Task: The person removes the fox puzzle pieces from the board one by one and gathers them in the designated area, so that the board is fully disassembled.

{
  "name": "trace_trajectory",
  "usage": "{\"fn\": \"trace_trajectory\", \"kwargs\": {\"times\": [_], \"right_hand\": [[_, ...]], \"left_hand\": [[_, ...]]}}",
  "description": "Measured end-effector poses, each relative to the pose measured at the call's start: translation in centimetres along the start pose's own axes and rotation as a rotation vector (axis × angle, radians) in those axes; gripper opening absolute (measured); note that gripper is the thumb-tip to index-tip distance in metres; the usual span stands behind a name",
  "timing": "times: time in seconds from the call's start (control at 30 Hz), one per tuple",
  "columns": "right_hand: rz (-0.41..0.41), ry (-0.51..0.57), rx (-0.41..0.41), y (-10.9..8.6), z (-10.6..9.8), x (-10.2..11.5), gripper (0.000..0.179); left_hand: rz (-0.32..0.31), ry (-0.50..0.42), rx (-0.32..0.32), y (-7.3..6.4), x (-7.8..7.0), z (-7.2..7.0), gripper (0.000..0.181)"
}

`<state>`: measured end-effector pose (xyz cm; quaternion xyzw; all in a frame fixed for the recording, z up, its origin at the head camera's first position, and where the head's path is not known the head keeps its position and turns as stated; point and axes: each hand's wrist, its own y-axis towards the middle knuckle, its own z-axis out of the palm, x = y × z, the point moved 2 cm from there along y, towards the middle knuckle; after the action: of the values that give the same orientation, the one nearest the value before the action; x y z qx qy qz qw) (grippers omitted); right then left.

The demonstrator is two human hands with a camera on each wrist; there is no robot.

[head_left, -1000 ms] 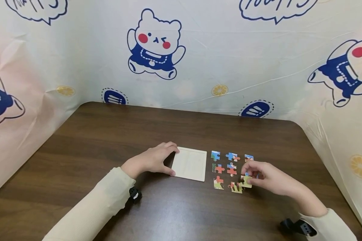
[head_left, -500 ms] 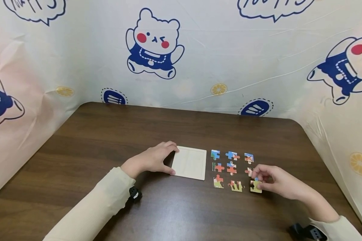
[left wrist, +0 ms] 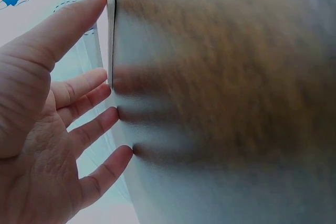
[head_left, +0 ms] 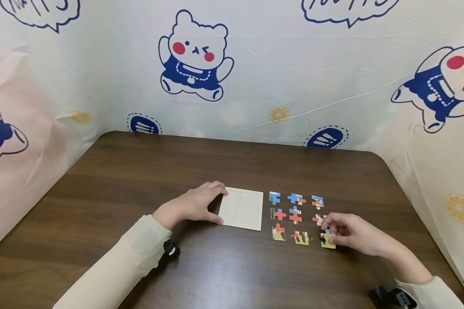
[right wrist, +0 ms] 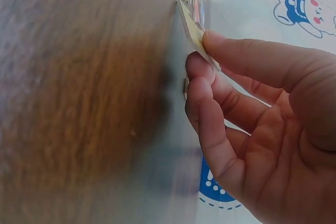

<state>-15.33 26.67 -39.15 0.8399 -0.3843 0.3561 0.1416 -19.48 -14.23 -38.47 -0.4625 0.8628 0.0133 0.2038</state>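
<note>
In the head view my left hand (head_left: 193,205) rests at the left side of a pale, shallow square puzzle tray (head_left: 241,209), thumb at the near corner and fingertips at the far one. The left wrist view shows its fingers spread and fairly straight, touching the tray's edge (left wrist: 111,35) and the table. My right hand (head_left: 357,234) pinches a yellow-green jigsaw piece (head_left: 328,240) with a bit of blue on it, at the near right of the laid-out pieces. In the right wrist view the thumb lies on this piece (right wrist: 192,32), which is tilted, fingertips beneath it.
Several jigsaw pieces (head_left: 295,215) lie apart in rough rows on the brown table (head_left: 170,167), right of the tray. One white-and-red piece (head_left: 319,219) is partly behind my right fingers. A printed cloth (head_left: 255,77) stands behind the table and along both sides.
My right hand has moved right and slightly nearer with the yellow-green jigsaw piece, from beside the bottom middle piece to the right column, then nearly stopped. The left hand stays at the tray.
</note>
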Motion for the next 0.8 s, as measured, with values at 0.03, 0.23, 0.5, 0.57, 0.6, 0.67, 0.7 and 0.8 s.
{"fn": "trace_trajectory", "kwargs": {"times": [0.03, 0.23, 0.5, 0.57, 0.6, 0.67, 0.7, 0.8], "right_hand": [[0.003, -0.004, -0.002, -0.02, 0.02, -0.02, 0.021], [0.026, -0.037, -0.016, -0.24, 0.04, -0.12, 0.021], [0.103, -0.065, -0.013, -0.34, -0.06, 0.12, 0.021], [0.116, -0.066, -0.012, -0.34, -0.09, 0.16, 0.021], [0.123, -0.067, -0.01, -0.34, -0.1, 0.16, 0.02], [0.133, -0.067, -0.007, -0.37, -0.12, 0.14, 0.021], [0.135, -0.067, -0.006, -0.4, -0.14, 0.13, 0.02], [0.139, -0.068, -0.006, -0.5, -0.31, 0.11, 0.02]], "left_hand": [[-0.001, 0.003, 0.0, -0.05, 0.02, 0.01, 0.073], [-0.001, 0.005, -0.007, -0.16, 0.08, 0.1, 0.073], [-0.008, 0.004, -0.003, -0.05, 0.23, 0.37, 0.074], [-0.013, 0.0, -0.003, -0.09, 0.24, 0.39, 0.074], [-0.014, -0.002, -0.003, -0.11, 0.22, 0.37, 0.074], [-0.014, -0.004, -0.006, -0.14, 0.17, 0.35, 0.074], [-0.012, -0.003, -0.008, -0.17, 0.15, 0.34, 0.074], [-0.011, -0.007, -0.005, -0.19, 0.17, 0.34, 0.074]]}}
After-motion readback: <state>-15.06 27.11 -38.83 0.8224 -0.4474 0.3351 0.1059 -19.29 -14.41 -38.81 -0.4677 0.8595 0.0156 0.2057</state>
